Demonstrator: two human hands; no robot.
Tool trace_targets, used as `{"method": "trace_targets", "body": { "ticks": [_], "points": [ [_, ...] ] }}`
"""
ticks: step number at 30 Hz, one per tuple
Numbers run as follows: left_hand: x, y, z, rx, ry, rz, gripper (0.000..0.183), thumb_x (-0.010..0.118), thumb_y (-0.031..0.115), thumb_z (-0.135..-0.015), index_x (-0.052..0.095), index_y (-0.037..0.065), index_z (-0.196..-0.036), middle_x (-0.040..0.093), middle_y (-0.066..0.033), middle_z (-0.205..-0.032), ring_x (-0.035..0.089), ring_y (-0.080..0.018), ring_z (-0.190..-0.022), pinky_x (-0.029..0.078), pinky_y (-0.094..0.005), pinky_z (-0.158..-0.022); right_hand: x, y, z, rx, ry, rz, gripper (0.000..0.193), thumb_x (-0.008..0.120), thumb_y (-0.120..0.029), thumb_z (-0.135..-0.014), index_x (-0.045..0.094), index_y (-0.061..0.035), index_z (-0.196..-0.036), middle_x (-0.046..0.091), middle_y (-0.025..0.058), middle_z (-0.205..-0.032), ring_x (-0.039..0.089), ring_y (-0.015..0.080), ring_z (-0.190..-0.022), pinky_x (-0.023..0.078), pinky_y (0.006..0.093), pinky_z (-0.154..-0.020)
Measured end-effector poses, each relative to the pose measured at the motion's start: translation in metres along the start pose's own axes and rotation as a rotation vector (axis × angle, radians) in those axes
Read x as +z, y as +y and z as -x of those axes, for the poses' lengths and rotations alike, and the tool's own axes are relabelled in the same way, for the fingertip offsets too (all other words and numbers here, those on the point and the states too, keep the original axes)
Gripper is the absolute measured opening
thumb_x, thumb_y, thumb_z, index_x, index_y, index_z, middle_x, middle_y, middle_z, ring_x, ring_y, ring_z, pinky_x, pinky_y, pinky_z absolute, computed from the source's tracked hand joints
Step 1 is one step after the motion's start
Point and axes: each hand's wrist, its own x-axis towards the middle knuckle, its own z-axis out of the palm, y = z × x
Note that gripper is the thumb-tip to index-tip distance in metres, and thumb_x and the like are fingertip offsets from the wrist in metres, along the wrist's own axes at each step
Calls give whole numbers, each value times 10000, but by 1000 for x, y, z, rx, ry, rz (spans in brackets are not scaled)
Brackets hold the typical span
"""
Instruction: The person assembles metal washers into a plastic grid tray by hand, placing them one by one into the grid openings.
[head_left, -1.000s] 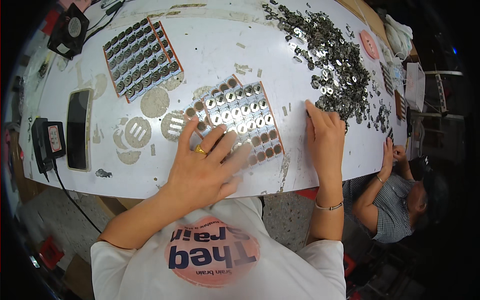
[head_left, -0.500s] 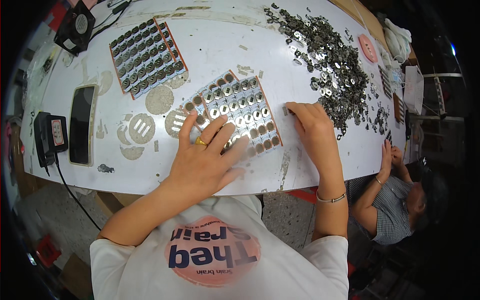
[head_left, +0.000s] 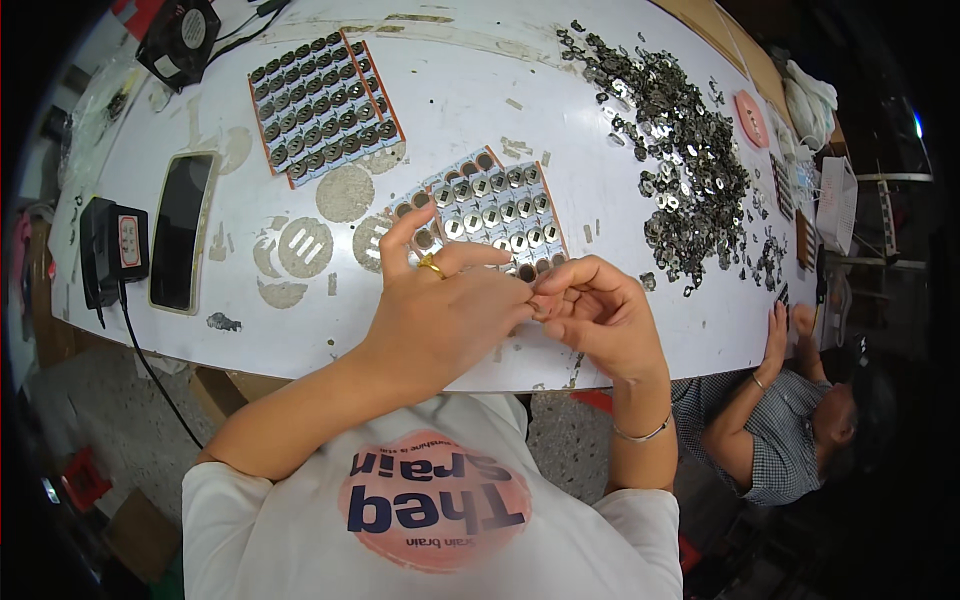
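My left hand (head_left: 450, 305), with a gold ring, reaches across the near edge of a panel of round parts (head_left: 497, 212). Its thumb and forefinger tips come together with the fingertips of my right hand (head_left: 605, 315), just past the panel's near right corner. Both hands are pinched there; whatever is between the fingertips is too small or hidden to name. Silvery metal pieces sit in the panel's upper rows, while bare brown discs show at its near edge. A second panel (head_left: 486, 158) lies askew underneath, partly covered.
A heap of loose small metal pieces (head_left: 690, 190) spreads over the right side. Stacked filled panels (head_left: 325, 110) lie at the far left, near a black fan (head_left: 180, 42), a phone (head_left: 183, 235) and a black adapter (head_left: 115, 250). Another person (head_left: 765, 410) works at the right edge.
My right hand has moved left from beside the panel to meet my left hand. The left hand has shifted slightly right, off the middle of the panel. The whole view has shifted a little.
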Motion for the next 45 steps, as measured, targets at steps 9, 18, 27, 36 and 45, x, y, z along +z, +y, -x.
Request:
{"method": "trace_targets", "body": {
  "ticks": [9, 18, 27, 36, 45],
  "points": [
    [2, -3, 11, -109, -170, 21, 409, 823, 268, -908, 702, 99, -1260, 659, -110, -1337, 596, -298, -1321, 395, -513, -1160, 1, 7, -8, -132, 143, 292, 203, 723, 41, -962, 764, -12, -1154, 739, 41, -1053, 688, 86, -939, 560, 245, -825],
    [0, -6, 19, -4, -322, -164, 554, 832, 391, -866, 691, 92, -1311, 567, -131, -1501, 489, -333, -1458, 401, -511, -1192, -14, 4, -18, -45, 148, 738, 146, 721, 9, -953, 761, -42, -1085, 678, -21, -856, 546, 33, -707, 476, 219, -655],
    [3, -6, 22, -7, -305, -189, 532, 831, 370, -860, 700, 107, -1303, 572, -120, -1504, 497, -330, -1451, 402, -514, -1204, -10, 13, -23, -105, 180, 753, 164, 743, 3, -927, 772, -65, -1074, 655, 19, -874, 542, 85, -669, 464, 252, -622],
    [3, -5, 21, -7, -314, -202, 528, 822, 369, -869, 705, 97, -1306, 586, -131, -1499, 495, -337, -1459, 394, -515, -1215, -9, 7, -24, -173, 176, 866, 173, 777, -24, -913, 760, -72, -1078, 613, 21, -883, 524, 95, -678, 434, 252, -611],
    [4, -4, 20, -8, -329, -213, 503, 813, 329, -863, 720, 105, -1304, 586, -140, -1506, 496, -341, -1455, 391, -518, -1213, -1, 10, -15, -226, 172, 1015, 213, 788, 0, -924, 750, -50, -1127, 648, 48, -954, 648, 138, -766, 527, 274, -668]
  ]
}}
